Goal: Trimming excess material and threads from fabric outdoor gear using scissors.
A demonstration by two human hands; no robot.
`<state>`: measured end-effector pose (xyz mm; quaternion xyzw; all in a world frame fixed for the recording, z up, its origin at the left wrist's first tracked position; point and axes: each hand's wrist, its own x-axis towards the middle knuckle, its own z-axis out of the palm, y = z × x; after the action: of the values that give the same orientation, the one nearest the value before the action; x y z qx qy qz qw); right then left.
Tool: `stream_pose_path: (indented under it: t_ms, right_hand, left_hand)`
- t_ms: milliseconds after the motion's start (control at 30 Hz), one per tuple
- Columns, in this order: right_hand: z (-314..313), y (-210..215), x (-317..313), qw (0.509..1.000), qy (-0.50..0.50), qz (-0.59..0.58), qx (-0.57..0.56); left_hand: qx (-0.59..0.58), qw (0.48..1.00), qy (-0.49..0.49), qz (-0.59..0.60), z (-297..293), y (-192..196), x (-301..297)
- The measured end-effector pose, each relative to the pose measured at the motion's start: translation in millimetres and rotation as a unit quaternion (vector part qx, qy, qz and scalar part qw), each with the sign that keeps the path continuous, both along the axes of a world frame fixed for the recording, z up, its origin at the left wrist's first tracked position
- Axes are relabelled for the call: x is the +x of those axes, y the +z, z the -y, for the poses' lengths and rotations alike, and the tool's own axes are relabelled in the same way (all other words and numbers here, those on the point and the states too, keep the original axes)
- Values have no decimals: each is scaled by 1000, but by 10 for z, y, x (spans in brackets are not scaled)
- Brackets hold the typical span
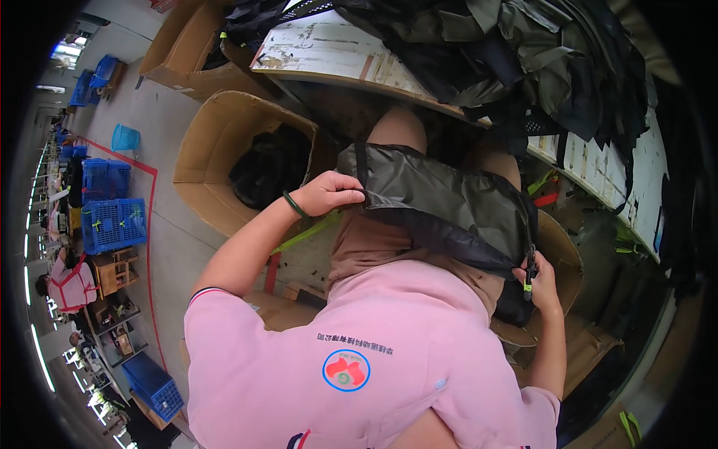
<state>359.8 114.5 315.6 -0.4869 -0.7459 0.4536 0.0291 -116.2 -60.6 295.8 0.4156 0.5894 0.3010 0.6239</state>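
A dark olive-grey fabric piece (441,191) with black edging lies stretched across my lap, its surface creased and slightly shiny. My left hand (334,193) pinches its left edge between thumb and fingers, where a black strip runs. At the right end, my right hand (540,280) is closed on the near corner of the same piece. A slim black item with a yellow-green part (528,286) shows at the right fingers; whether it is a tool or a fitting of the fabric I cannot tell. The black underside of the piece hangs toward me between the two hands.
Ahead stands a worn white table (344,49), heaped with dark fabric pieces (538,60) that overhang its edge. An open cardboard box (206,153) with black material sits to my left, another box (572,258) to my right. Blue crates (114,224) stand beyond a red floor line.
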Motion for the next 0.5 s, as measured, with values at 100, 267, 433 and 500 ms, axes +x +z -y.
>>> stream_pose_path:
  t_ms: [100, 267, 433, 500]
  right_hand:
    - [-51, -5, 5, 1000, -8, 4, 1]
    - [-48, -61, 75, 999, -32, 6, -12]
    - [-220, 189, -145, 999, -10, -36, -21]
    - [-404, 367, -320, 996, -11, -87, 17]
  left_hand:
    - [50, 997, -19, 50, -139, 41, 22]
    - [72, 994, -68, 50, -307, 154, 4]
    - [24, 975, -52, -216, 130, 419, -891]
    - [-18, 935, 16, -354, 645, 281, -1631]
